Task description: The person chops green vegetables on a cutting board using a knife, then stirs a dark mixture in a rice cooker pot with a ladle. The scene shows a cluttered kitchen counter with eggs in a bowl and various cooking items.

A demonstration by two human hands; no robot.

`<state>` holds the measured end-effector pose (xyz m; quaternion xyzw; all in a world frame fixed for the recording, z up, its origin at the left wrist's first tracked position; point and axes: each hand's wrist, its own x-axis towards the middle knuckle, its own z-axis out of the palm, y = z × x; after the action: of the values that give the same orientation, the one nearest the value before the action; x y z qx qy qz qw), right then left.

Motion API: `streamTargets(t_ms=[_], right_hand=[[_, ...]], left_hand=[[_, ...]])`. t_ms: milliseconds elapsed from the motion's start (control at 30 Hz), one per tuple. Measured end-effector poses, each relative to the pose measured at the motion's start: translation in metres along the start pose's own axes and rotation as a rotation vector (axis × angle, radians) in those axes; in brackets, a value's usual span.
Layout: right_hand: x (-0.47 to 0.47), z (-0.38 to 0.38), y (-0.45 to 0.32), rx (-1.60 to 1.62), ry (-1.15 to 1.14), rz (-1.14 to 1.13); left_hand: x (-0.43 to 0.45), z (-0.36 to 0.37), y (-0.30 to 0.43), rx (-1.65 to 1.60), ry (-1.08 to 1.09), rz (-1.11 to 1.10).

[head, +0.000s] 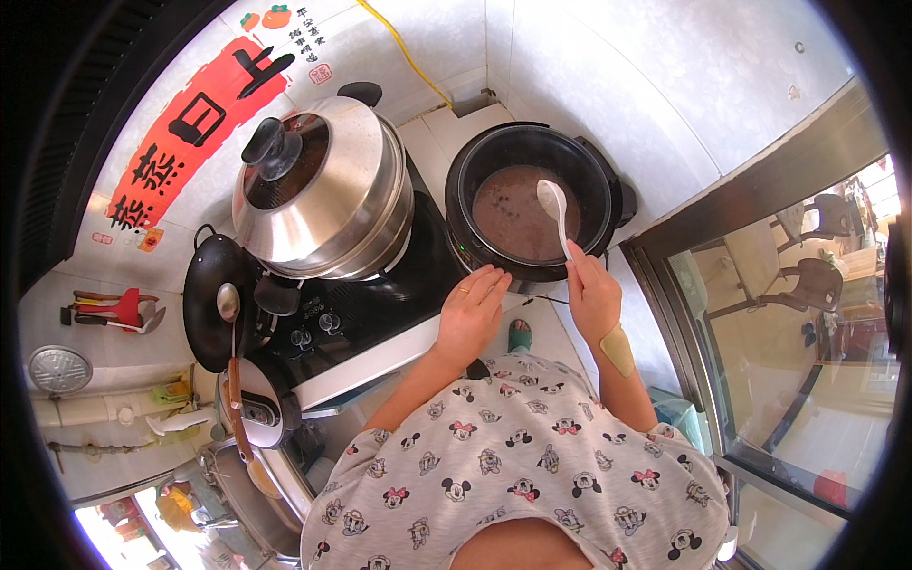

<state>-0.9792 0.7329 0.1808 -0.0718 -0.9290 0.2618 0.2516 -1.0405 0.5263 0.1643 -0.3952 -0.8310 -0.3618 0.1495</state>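
My right hand (594, 288) grips the handle of a white spoon (552, 201), whose bowl is over the brown, thick-looking food (526, 221) inside a black electric cooker pot (464, 187). Whether the spoon touches the food is not clear. The cooker has no lid on, and a small green light shows on its front. At the cooker's near left edge, my left hand (474, 306) lies with its fingers extended together, a ring on one finger; nothing is seen in it. A patch is stuck on my right wrist.
Left of the cooker, a lidded steel steamer pot (342, 192) stands on a black gas hob (356, 306). Beyond it lies a black wok (206, 306) with a wooden-handled ladle (229, 303) across it. A sink (239, 484) is at lower left; a framed glass door (695, 313) is on the right.
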Motion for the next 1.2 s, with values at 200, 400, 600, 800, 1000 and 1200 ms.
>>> streamTargets(t_ms=[200,400,600,800,1000,1200], right_hand=[[0.0,-0.0003,0.0002,0.003,-0.003,0.003],[0.0002,-0.0005,-0.0002,0.003,-0.003,0.004],[0.0004,-0.0006,-0.0001,0.002,-0.012,0.014],[0.0006,0.0003,0.0009,0.003,-0.01,0.01],[0.0014,0.0005,0.0009,-0.004,-0.012,0.004],[0.0017,0.0003,0.001,-0.003,-0.012,0.008]], left_hand=[[0.0,0.0,-0.0003,-0.002,-0.008,-0.001],[0.0003,0.0,-0.0012,-0.005,-0.005,0.009],[-0.0002,0.0004,-0.0025,0.001,-0.03,0.008],[0.0004,-0.0008,-0.0017,-0.003,-0.029,0.004],[0.0004,0.0002,-0.0022,-0.004,-0.02,-0.001],[0.0016,-0.0002,-0.0011,-0.004,-0.013,0.0]])
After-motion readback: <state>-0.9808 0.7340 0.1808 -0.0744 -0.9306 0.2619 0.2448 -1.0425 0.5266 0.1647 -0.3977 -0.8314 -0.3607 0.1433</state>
